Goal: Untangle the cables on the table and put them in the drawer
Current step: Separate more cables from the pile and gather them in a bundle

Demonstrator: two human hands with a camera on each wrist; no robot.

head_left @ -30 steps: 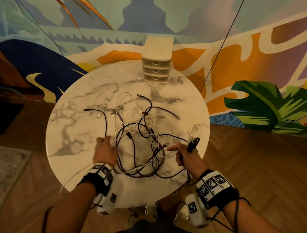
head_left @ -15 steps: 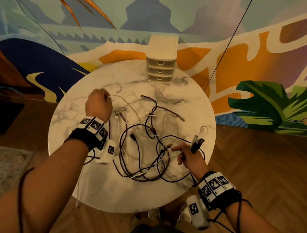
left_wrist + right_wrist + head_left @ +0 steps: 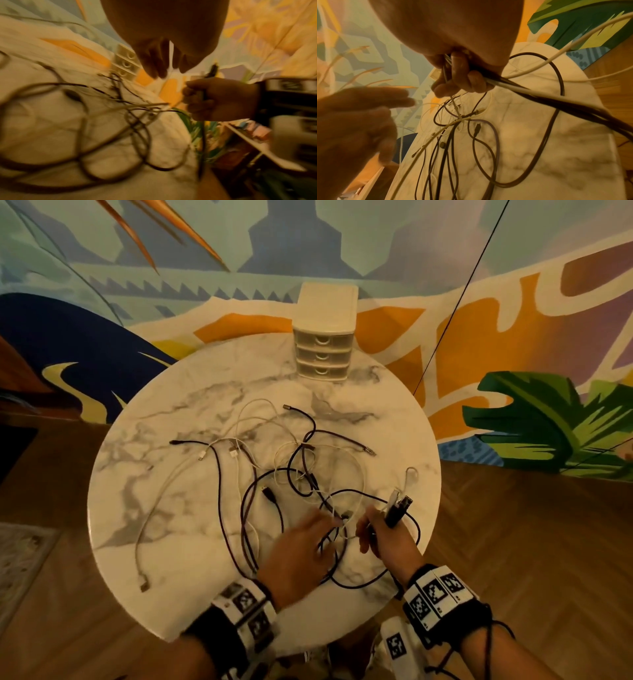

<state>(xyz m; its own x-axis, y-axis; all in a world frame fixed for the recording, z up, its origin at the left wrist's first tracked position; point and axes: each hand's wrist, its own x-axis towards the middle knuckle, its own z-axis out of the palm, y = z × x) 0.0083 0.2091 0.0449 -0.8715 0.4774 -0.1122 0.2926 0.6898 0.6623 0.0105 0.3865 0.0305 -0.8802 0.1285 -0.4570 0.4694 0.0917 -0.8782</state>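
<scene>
Untangling step: right hand (image 3: 383,537) grips gathered dark and white cable ends (image 3: 397,506) at table's 4 o'clock. Left hand (image 3: 301,556), fingers extended, empty, reaches toward tangled dark and white cables (image 3: 274,484) mid round marble table (image 3: 144,508). Next, probably pinch one strand free; small cream three-drawer unit (image 3: 323,337), 12 o'clock, is closed.

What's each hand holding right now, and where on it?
The right hand grips a bundle of cables near their plug ends, which stick up above the fist. The left hand holds nothing, fingers extended toward the tangle.
</scene>
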